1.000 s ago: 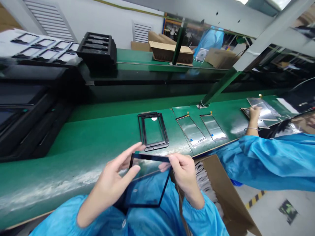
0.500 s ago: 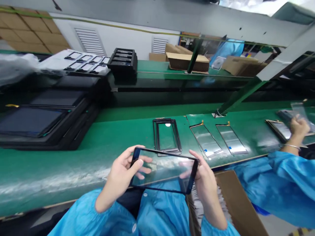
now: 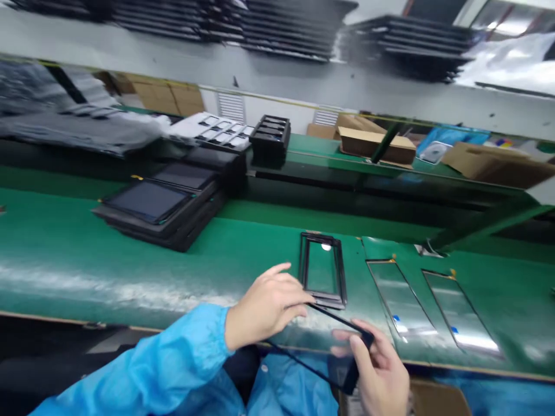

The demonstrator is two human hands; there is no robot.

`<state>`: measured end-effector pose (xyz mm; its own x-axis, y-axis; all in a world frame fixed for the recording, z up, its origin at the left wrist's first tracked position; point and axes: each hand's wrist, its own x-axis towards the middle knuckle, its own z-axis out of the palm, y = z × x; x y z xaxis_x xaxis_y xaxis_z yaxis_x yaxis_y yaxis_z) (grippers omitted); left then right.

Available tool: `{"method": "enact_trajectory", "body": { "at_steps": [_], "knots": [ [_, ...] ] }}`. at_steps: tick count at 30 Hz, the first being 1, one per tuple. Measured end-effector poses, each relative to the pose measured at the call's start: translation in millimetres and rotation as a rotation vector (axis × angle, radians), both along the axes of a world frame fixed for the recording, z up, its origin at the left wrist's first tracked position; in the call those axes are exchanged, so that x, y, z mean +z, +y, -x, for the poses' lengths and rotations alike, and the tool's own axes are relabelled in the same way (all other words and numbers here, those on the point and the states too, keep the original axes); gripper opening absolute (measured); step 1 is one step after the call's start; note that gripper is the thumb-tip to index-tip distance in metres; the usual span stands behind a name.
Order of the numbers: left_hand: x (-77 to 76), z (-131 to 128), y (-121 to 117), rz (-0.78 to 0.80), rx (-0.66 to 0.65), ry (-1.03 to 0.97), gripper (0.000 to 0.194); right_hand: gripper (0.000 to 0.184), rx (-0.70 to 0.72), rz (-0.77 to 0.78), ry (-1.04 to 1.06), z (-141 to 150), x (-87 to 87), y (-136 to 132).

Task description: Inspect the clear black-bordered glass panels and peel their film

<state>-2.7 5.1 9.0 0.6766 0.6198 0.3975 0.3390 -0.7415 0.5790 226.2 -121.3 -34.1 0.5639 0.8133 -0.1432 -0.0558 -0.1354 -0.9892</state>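
Presently: black-bordered glass panel [image 3: 342, 370] tilted over the bench [image 3: 65, 242] edge, pinched by right-hand fingers [image 3: 358, 344]; left hand [image 3: 266, 306] spread, tips at its edge; black frame stack [image 3: 340, 271], two glass sheets [image 3: 401, 297] lying flat beyond

We see a blue sleeve [image 3: 147, 358] beside a green bench [image 3: 130, 260], a clear panel [image 3: 336, 315] edged in black, a black frame [image 3: 323, 271], and silvery sheets [image 3: 401, 297] with small blue marks and orange tabs.
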Motion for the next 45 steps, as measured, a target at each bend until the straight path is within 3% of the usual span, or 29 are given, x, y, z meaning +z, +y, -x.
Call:
{"method": "enact_trajectory", "body": {
  "at_steps": [3,5,6,8,10,12,13,14,17,19,22,25,29,32,35,38,41,45],
  "knots": [
    [1.3,7,-6,-0.005,0.306,-0.276,0.069,0.058,-0.062,-0.114,0.114,-4,-7.4,18],
    [-1.5,11,-13,0.199,0.421,-0.609,0.092,0.060,-0.095,-0.217,0.235,1,-9.7,37],
    [-4.1,13,-17,0.341,0.409,-0.741,0.092,0.059,-0.082,-0.254,0.293,6,-10.6,47],
    [-8.8,21,-21,0.581,0.350,-0.834,0.074,0.060,0.013,-0.290,0.378,22,-13.0,67],
    [-7.9,37,-16,0.593,0.402,-0.716,0.052,0.066,0.155,-0.298,0.406,38,-16.6,83],
    [2.5,65,5,0.346,0.592,-0.513,0.044,0.076,0.234,-0.301,0.356,45,-21.5,92],
    [11.1,82,21,0.142,0.720,-0.375,0.043,0.079,0.244,-0.297,0.308,43,-24.5,94],
    [21.2,102,41,0.036,0.798,-0.310,0.042,0.080,0.240,-0.284,0.255,39,-28.0,93],
    [50.8,162,111,-0.099,0.940,-0.180,0.038,0.079,0.205,-0.219,0.116,17,-40.1,83],
    [61.9,194,153,-0.123,1.011,-0.069,0.041,0.079,0.171,-0.179,0.052,1,-47.8,73],
    [61.0,222,197,-0.083,1.060,0.113,0.044,0.079,0.086,-0.136,-0.014,-20,-56.0,59],
    [49.8,233,217,-0.002,1.059,0.276,0.037,0.081,0.018,-0.092,-0.108,-46,-61.8,50],
    [42.5,241,225,0.097,1.031,0.426,0.034,0.089,-0.019,0.025,-0.265,-105,-73.8,53],
    [43.0,230,222,0.101,1.002,0.458,0.031,0.092,-0.047,0.137,-0.532,-151,-88.2,68],
    [33.1,189,214,0.056,0.922,0.420,0.030,0.102,-0.040,0.118,-0.847,-173,-105.7,78],
    [4.4,118,200,0.101,0.737,0.383,0.029,0.107,0.001,0.137,-0.921,-166,-121.0,66],
    [-33.6,39,186,0.249,0.545,0.369,0.025,0.102,0.029,0.171,-0.997,-143,-129.9,31],
    [-70.9,-38,185,0.459,0.457,0.285,0.030,0.083,0.121,0.205,-1.157,-121,-134.2,-21]
  ]
}}
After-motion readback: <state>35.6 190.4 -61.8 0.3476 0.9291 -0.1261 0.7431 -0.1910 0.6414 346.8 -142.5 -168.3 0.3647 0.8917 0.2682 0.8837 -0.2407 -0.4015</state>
